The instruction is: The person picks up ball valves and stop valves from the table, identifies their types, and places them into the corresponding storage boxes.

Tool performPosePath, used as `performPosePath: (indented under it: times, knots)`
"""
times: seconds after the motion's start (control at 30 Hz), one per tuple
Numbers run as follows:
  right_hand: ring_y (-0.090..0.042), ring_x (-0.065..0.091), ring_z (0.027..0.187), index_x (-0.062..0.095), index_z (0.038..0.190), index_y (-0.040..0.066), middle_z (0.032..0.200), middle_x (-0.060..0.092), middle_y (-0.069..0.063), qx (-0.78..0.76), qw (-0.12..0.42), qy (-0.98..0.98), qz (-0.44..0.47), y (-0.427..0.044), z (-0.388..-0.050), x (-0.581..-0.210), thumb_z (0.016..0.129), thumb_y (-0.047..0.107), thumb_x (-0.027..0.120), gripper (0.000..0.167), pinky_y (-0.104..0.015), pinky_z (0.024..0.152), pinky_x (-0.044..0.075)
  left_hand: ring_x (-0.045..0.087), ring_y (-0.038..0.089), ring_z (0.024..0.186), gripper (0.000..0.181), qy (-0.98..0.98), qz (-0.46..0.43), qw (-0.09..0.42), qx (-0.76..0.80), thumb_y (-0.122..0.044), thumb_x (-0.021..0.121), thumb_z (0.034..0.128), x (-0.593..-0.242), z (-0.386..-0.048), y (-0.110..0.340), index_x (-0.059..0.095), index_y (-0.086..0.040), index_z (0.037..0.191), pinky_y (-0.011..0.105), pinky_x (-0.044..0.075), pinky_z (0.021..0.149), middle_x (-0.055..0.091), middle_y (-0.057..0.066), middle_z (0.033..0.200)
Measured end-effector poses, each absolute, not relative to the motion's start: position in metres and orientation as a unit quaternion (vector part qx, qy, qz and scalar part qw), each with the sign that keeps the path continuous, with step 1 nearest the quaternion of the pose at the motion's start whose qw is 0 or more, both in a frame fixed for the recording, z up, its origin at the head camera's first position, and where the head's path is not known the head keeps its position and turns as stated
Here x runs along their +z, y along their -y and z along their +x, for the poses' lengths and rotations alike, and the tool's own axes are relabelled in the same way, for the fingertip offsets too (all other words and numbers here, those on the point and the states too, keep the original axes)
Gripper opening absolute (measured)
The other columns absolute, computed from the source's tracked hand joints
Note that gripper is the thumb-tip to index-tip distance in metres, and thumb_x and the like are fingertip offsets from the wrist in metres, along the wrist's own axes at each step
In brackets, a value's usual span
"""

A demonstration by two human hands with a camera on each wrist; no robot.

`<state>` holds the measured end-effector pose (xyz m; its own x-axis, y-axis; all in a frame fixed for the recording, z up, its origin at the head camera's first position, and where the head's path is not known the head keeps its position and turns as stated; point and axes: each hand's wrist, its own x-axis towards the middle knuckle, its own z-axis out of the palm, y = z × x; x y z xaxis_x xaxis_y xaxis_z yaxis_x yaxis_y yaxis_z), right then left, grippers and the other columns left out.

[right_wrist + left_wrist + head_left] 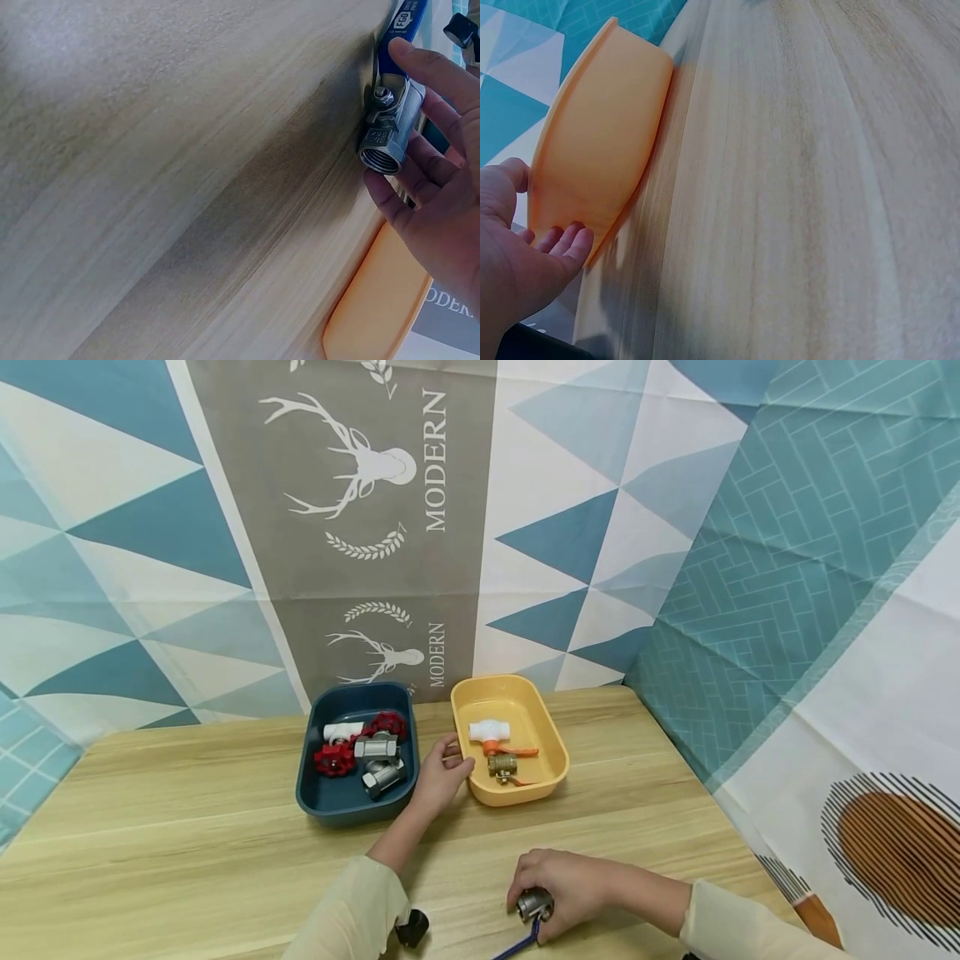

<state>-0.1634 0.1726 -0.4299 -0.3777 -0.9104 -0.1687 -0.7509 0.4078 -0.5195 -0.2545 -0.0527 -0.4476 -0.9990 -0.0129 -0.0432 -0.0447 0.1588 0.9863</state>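
Note:
In the head view my right hand [566,889] holds a metal ball valve [534,904] with a blue lever over the table. The right wrist view shows its threaded opening and blue handle [405,22], with the thumb against the handle and fingers around the valve body [394,127]. My left hand [442,774] is at the left side of a yellow bin [555,768], thumb at the rim and fingers loosely bent by the outer wall. Inside that bin lie a white valve [489,731] with an orange lever and a brass valve [502,766].
Left of the yellow bin stands a dark blue bin [318,806] holding several valves, some with red handwheels [335,759]. Both bins are at the back of the wooden table [187,835], near a patterned backdrop [442,568]. A black object [412,928] is beside the left sleeve.

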Motion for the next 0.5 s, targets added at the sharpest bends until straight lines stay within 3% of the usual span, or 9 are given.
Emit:
performPosePath:
  times: [0.5]
  knots:
    - [0.006,0.046,0.095,0.063,0.113,0.026,0.105,0.055,0.014,-0.119,0.177,-0.816,-0.537,-0.1703,-0.161,-0.4278,0.076,0.014,0.074,0.04,-0.009,0.08,0.041,0.054,0.031,0.116,0.057,-0.759,-0.02,0.017,0.651,-0.012,0.059,0.09,-0.452,-0.2583,0.0528,0.036,-0.005,0.141,0.036,0.054,0.089,0.049,0.022,0.131]
